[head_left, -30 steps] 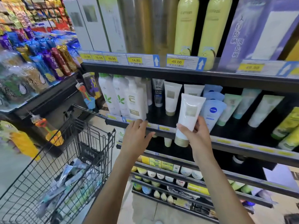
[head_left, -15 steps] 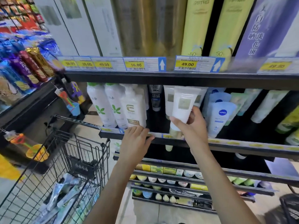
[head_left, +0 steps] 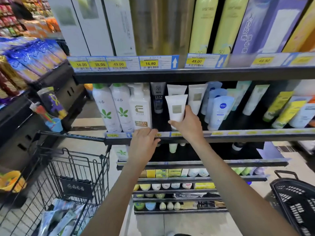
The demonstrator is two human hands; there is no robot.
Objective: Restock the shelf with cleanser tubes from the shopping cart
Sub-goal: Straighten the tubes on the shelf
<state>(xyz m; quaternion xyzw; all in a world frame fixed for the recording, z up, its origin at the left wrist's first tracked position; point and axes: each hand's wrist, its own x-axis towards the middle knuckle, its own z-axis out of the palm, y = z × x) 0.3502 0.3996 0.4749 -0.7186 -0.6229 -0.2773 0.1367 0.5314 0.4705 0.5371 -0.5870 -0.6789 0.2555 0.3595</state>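
One white cleanser tube (head_left: 176,108) held by right hand (head_left: 188,124), thumb and fingers pinching its lower end. Tube upright, long axis vertical, crimped flat end up, cap end down, over the shelf (head_left: 238,135) front, before two matching tubes. Left hand (head_left: 143,143) rests fingers together, flat on shelf edge. Shopping cart (head_left: 68,176) lower left.

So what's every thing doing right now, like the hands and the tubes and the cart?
Right hand: grip closed on the white cleanser tube.
White cleanser tube: upright, cap down, at the shelf front.
Left hand: resting on the shelf edge, holding nothing.
Two matching white tubes: standing behind, cap down.
Shopping cart: beside the shelf, packets still inside.
Black basket: on the floor, contents not visible.
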